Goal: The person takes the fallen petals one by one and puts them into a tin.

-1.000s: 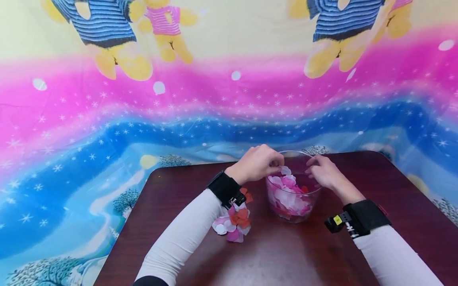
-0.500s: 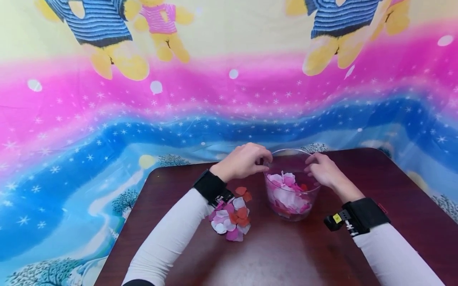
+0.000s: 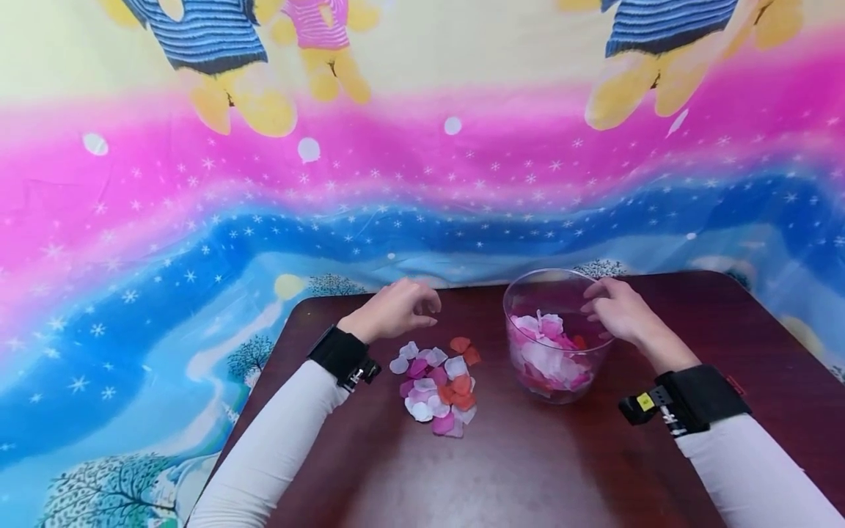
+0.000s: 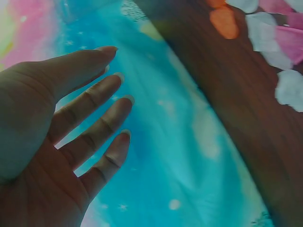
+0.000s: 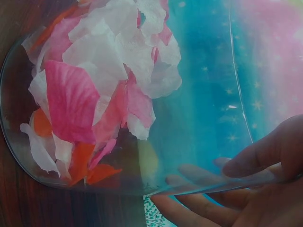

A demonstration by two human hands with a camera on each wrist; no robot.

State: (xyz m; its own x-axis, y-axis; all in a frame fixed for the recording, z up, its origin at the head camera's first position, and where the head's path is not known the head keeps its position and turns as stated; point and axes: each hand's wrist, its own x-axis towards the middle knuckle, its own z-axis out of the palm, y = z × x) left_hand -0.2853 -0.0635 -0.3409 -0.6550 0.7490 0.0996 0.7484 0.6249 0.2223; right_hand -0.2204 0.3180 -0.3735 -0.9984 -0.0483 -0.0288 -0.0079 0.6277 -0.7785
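A loose pile of artificial petals (image 3: pixel 439 392), in white, pink, magenta and orange-red, lies on the table left of centre. My left hand (image 3: pixel 394 309) hovers just behind the pile, holding nothing. Its fingers are loosely bent and spread apart in the left wrist view. To the right stands a deep transparent bowl (image 3: pixel 561 397), part filled with pink, white and red petals (image 3: pixel 551 352). My right hand (image 3: pixel 619 314) grips the bowl's right rim. In the right wrist view the thumb lies on one side of the wall and the fingers on the other.
The dark reddish-brown wooden table (image 3: pixel 502 469) has rounded far corners. Behind it hangs a printed cloth (image 3: pixel 422 191) with bears, snowflakes and trees. Both wrists wear black camera bands.
My left hand has let a white petal drop into the bowl and moved left, off its rim to behind the pile. The right hand still holds the bowl's rim.
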